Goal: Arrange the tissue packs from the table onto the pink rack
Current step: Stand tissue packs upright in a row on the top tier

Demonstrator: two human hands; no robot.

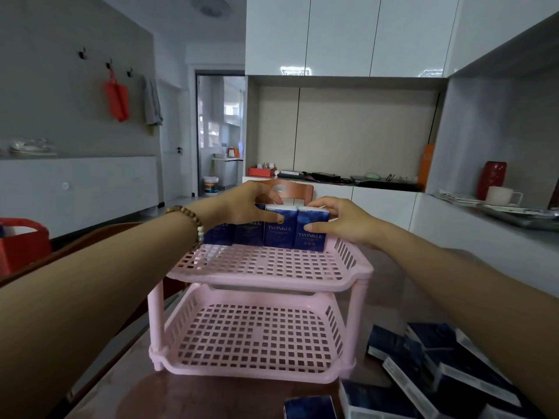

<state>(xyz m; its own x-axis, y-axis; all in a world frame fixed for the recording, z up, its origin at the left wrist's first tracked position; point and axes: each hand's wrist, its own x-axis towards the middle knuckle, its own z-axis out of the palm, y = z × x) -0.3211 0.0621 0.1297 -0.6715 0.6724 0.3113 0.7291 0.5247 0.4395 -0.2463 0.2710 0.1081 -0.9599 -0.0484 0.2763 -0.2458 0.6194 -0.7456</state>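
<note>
Blue tissue packs (278, 229) stand in a row atop the pink rack (266, 285); your left hand (242, 204) grips one, your right hand (343, 220) its neighbour.

I get one view only, from the camera on the person's head: wide-angle, facing forward and a little down across the table (211, 394) toward the wall cabinets (338, 34). It sits close, so the pink rack (260, 267) fills the middle, with the left hand (242, 204) and right hand (341, 220) on its tissue packs (279, 228) near centre.
</note>
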